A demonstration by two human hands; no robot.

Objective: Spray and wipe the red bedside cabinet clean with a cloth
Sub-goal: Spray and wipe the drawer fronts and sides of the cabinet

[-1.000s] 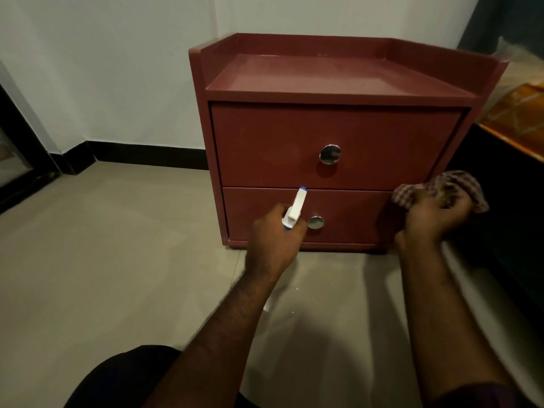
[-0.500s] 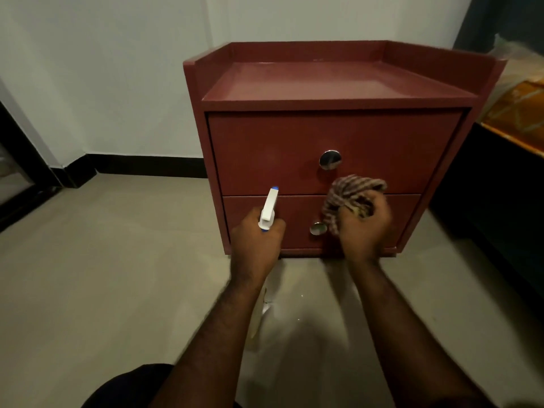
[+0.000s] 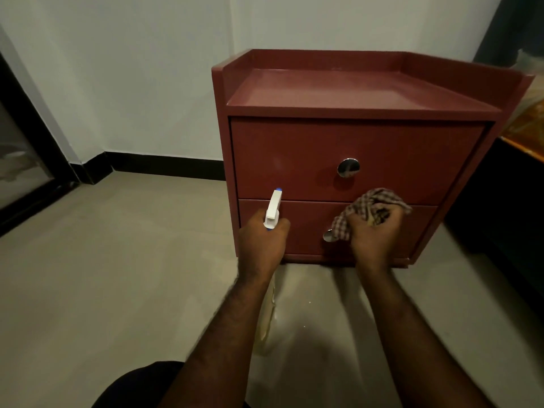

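Left grip [image 3: 262,245] is wrapped tight round the neck of a spray bottle [image 3: 273,209], low in the middle of the frame. The bottle's white head with its blue tip sticks up above the fingers and points at the red cabinet [image 3: 353,142]. The pale body of the bottle hangs down under the arm.

Right grip [image 3: 374,234] is just beside it, a bit to the right. It is bunched tight round a checked cloth [image 3: 375,198]. The cloth puffs out above the fingers, and a flap hangs down on the left of the fist. That flap hides part of the lower knob [image 3: 327,235]. I cannot tell if the cloth is touching the wood.

Both grips are in front of the lower drawer [image 3: 309,225], near the line where the two drawers meet. A few tiny white dots lie on the tan floor [image 3: 117,260] between the arms.

The cabinet stands on the floor in the right half of the frame. Above the lower drawer is the upper drawer [image 3: 294,160], with a round shiny knob [image 3: 348,167]. The flat top [image 3: 338,89] has a low rim on three sides.

Behind the cabinet is a white wall [image 3: 147,69] with a black strip [image 3: 164,166] along the bottom. Something dark [image 3: 500,201] stands at the right edge.
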